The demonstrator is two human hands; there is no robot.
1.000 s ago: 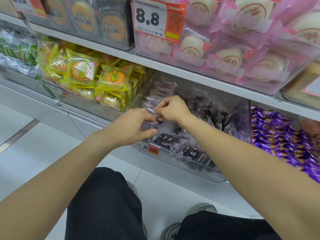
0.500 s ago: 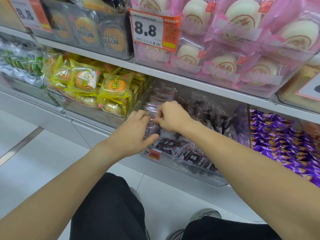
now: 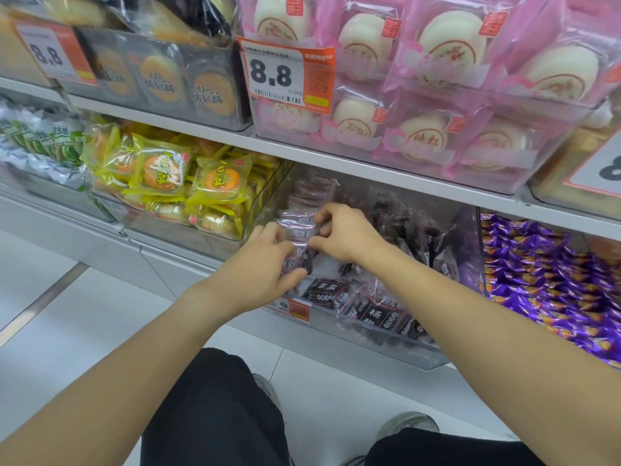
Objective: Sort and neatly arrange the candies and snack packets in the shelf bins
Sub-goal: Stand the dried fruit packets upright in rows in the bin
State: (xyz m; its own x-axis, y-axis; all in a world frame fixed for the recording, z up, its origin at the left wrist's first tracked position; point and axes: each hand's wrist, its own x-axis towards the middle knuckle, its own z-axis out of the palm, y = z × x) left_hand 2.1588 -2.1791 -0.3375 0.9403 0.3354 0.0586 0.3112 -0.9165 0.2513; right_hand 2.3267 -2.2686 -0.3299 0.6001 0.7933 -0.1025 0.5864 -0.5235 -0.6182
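Dark packets (image 3: 297, 230) stacked flat, long axes crosswise, left hand (image 3: 258, 270), right hand (image 3: 342, 233) pinching

Dark plum-coloured snack packets (image 3: 373, 311) fill a clear plastic bin (image 3: 386, 351) on the lower shelf — some stood on edge in a row at the bin's back left (image 3: 312, 190), others lying flat and jumbled toward its front, black labels with white characters facing up. One small stack of packets (image 3: 297, 237) is upright near the bin's left wall, pinched between the left hand (image 3: 258, 270) and the right hand (image 3: 342, 233) — fingers curled round its edges.
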